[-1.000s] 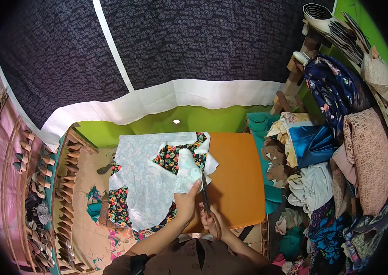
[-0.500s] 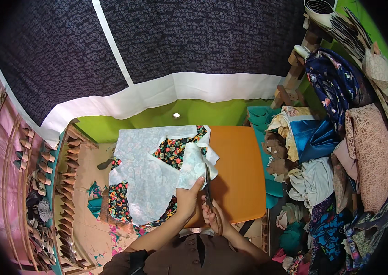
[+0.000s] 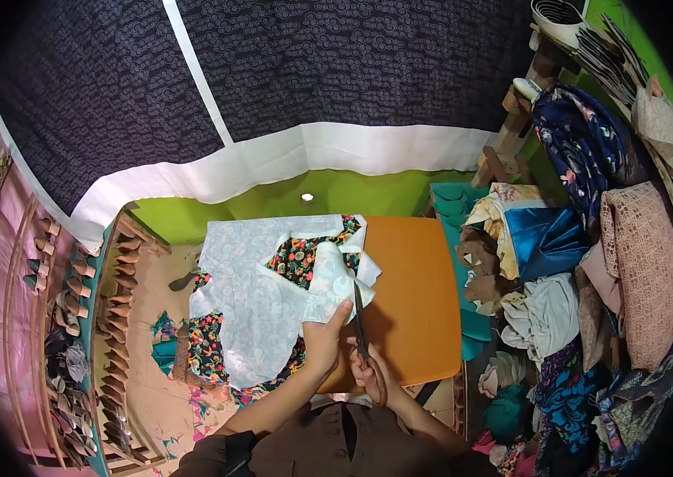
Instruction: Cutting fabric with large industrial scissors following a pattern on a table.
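Note:
A piece of fabric [image 3: 330, 280], pale on the side that shows, is lifted in my left hand [image 3: 322, 343], the thumb pressed on top of it. My right hand [image 3: 367, 372] grips a pair of dark scissors [image 3: 360, 322] by the handles. The blades point away from me and lie along the fabric's right edge; whether they bite into it I cannot tell. Beneath and to the left, a larger fabric sheet [image 3: 245, 302] lies pale side up, with black floral print [image 3: 206, 340] showing at its edges. Both rest over the orange table [image 3: 412, 302].
On the right, a shelf holds heaped cloth, including a blue satin piece [image 3: 547, 242] and a white bundle [image 3: 543, 314]. Racks of shoe lasts [image 3: 118, 318] stand at the left. Fabric scraps [image 3: 165, 350] lie on the floor. A dark patterned curtain [image 3: 368, 71] hangs behind the table.
The lifted fabric's top has folded lower, and more of the floral print shows beside it. The scissors and both hands have shifted only slightly.

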`<state>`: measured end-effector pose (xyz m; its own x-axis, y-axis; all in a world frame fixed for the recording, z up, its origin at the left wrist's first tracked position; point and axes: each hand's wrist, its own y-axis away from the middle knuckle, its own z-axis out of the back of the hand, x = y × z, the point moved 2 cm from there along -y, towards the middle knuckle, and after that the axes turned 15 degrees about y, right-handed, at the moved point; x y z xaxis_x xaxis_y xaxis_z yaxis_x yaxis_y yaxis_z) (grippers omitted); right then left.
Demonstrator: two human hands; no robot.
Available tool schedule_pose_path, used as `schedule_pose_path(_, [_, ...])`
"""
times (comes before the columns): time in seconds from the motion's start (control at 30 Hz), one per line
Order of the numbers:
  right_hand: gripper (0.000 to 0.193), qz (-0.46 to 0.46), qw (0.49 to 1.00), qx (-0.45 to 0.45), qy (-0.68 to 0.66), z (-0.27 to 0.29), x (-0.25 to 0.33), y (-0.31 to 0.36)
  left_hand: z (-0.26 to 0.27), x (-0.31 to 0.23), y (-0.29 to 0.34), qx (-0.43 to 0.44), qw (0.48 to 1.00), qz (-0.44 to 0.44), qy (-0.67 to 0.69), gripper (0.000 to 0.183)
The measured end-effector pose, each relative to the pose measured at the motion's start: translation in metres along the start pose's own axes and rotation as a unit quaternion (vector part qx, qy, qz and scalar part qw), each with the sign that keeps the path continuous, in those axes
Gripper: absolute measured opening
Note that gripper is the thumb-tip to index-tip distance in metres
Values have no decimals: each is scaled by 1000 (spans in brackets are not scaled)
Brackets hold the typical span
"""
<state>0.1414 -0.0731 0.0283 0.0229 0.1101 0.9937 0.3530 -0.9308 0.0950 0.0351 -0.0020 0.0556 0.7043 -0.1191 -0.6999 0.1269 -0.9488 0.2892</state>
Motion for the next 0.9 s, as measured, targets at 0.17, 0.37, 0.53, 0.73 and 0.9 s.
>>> schedule_pose_path(0.17, [75,29,998,-7,47,4,7,1,-10,-7,6,2,998,52,-21,31])
schedule_pose_path(0.37, [86,-2,999,-14,46,6,1,-2,2,4,0,43,998,2,-51,30])
schedule_pose_path(0.53, [86,5,998,-26,54,8,0,0,-1,2,0,45,998,14,-51,31])
schedule_pose_path(0.73, [90,-22,999,-10,32,11,3,0,-11,-7,3,43,999,8,-20,31])
schedule_pose_path(0.9, [89,-27,999,-15,20,9,3,0,-6,-5,1,45,998,2,-33,32])
